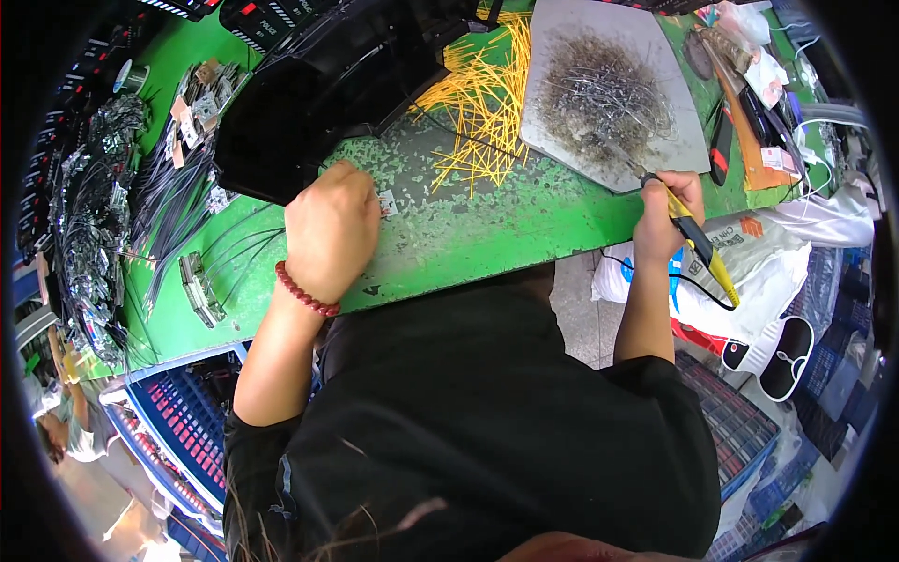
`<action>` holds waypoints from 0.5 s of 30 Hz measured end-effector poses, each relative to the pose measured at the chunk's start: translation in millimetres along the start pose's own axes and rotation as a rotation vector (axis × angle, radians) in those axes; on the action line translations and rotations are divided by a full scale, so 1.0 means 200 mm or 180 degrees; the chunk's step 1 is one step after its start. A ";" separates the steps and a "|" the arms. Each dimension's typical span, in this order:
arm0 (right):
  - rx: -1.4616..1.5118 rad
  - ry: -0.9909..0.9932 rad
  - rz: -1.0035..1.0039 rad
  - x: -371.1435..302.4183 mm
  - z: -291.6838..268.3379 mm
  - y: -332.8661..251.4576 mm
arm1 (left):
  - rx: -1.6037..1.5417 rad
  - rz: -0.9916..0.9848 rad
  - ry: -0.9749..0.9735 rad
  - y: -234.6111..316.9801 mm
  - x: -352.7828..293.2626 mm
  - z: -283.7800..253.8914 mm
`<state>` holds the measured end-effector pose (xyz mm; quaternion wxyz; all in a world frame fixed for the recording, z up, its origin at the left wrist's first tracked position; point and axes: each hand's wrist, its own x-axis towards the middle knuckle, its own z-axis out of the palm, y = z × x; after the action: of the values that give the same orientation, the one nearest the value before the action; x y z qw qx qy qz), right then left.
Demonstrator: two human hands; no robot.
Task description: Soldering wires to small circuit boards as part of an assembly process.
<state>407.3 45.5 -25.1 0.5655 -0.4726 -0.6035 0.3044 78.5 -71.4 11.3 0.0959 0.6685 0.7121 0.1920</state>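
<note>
My right hand (667, 211) grips a yellow and black soldering iron (694, 236). Its tip points at the near edge of a stained grey board (688, 150), beside a dark heap of wire and solder scraps (609, 94). A black cord runs from the iron's back end. My left hand (332, 220), with red beads round the wrist, is closed beside the lower edge of a large black plastic housing (281, 122). Its fingertips are turned away, so what they hold is hidden. A small pale label (387, 203) shows beside that hand.
Yellow wires (482, 103) lie loose between housing and board. Leftward on the green table (449, 248) are black cables (178, 192), a silver-black bundle (94, 206), a small metal-edged part (200, 288) and a solder spool (131, 77). Red-black pliers (721, 145) lie at right.
</note>
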 end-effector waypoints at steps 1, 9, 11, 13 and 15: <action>0.0040 0.0006 -0.0015 0.00 0.01 -0.01 | -0.0003 -0.0001 -0.0008 0.00 0.00 0.00; -0.0033 0.0120 -0.0066 0.00 -0.01 -0.04 | -0.0069 0.0000 0.0023 -0.01 0.00 0.00; -0.0165 0.0353 -0.0161 0.04 -0.03 0.00 | -0.0101 -0.0001 0.0008 -0.01 0.00 0.00; -0.0259 0.0432 -0.0202 0.07 -0.07 0.02 | -0.0049 -0.0016 -0.0023 0.00 0.00 0.00; -0.0467 0.0490 -0.0259 0.09 -0.10 0.03 | -0.0061 -0.0031 -0.0022 0.00 -0.01 0.00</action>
<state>429.2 62.1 -20.3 0.5860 -0.5098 -0.5976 0.1991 78.0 -72.4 10.5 0.1057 0.6647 0.7131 0.1961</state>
